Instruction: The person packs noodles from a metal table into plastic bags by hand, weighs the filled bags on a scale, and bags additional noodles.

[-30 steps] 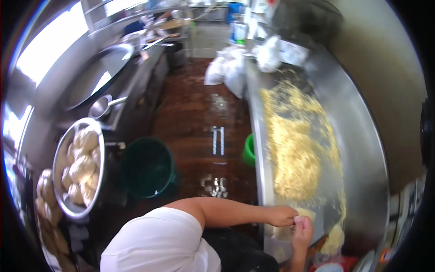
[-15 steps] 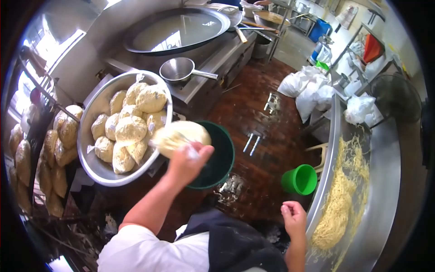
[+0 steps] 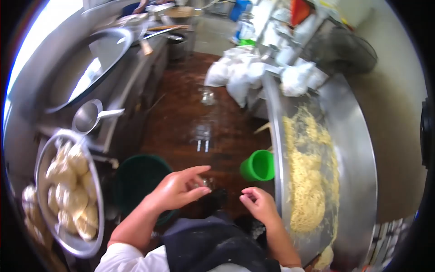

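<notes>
My left hand is empty, thumb and fingers spread, in front of my apron and beside the dark green tub. My right hand holds nothing I can see; its fingers are loosely curled and a little apart. It is near the bright green bucket and the metal trough. A heap of yellow noodles lies in that trough, with loose strands around it. At the left, a large metal bowl holds several tied clear bags of pale noodles.
A wide wok of liquid is set into the counter at the left, with a metal saucepan nearby. White plastic bags are piled at the trough's far end. A fan stands behind them. The brown floor looks wet.
My left hand has let go of the noodle bag and moved away from the bowl; where that bag lies I cannot tell. My view has turned to the right, towards the trough.
</notes>
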### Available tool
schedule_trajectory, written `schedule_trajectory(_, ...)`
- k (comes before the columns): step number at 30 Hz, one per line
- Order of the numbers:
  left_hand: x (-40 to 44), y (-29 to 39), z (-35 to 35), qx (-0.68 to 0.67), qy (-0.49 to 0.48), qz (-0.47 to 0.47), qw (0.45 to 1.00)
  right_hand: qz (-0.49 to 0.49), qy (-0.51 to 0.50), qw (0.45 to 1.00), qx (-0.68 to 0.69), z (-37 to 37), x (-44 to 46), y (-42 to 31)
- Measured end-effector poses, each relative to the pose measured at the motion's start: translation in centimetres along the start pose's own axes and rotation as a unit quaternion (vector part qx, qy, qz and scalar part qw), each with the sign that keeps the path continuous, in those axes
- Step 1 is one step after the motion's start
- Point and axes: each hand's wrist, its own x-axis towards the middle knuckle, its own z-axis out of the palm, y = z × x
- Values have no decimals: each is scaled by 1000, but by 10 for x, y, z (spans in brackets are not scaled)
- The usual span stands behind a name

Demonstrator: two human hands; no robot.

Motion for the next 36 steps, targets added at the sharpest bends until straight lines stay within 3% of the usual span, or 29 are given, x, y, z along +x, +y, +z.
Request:
schedule_trajectory(4, 86, 12, 3, 149, -40, -11, 988, 70, 18, 995, 62, -25, 30, 88)
schedule_trajectory(7, 153, 23, 18, 211, -48, 9, 976, 76, -13, 997, 6, -50, 72, 124)
schedule_trajectory(12, 249, 47, 46, 234, -88, 61, 966, 38, -23, 999, -28, -115, 154, 103)
schedule_trajectory(15, 302, 51, 57, 147, -124, 21, 981, 18, 25, 999, 13, -155, 182, 83)
schedule_trajectory(17, 346, 45, 63, 140, -102, 55, 983, 14, 67, 997, 43, -170, 193, 88)
schedule_trajectory(19, 393, 43, 65, 115, -75, 73, 988, 70, 86, 991, 69, -172, 192, 117)
schedule_trajectory(22, 479, 44, 69, -34, -32, 105, 993, 176, 102, 972, 120, -178, 183, 142)
schedule_trajectory(24, 553, 35, 71, -57, -4, 168, 984, 238, 134, 947, 169, -174, 174, 157)
schedule_trajectory(29, 725, 20, 81, 111, 13, 266, 957, 320, 245, 899, 170, -182, 181, 143)
schedule_trajectory(30, 759, 9, 85, 134, 7, 334, 933, 321, 263, 891, 181, -183, 189, 141)
schedule_trajectory(32, 799, -3, 86, 199, -23, 323, 925, 334, 277, 883, 179, -179, 202, 138)
schedule_trajectory(36, 805, 29, 72, 135, -62, 274, 950, 349, 283, 875, 178, -181, 226, 125)
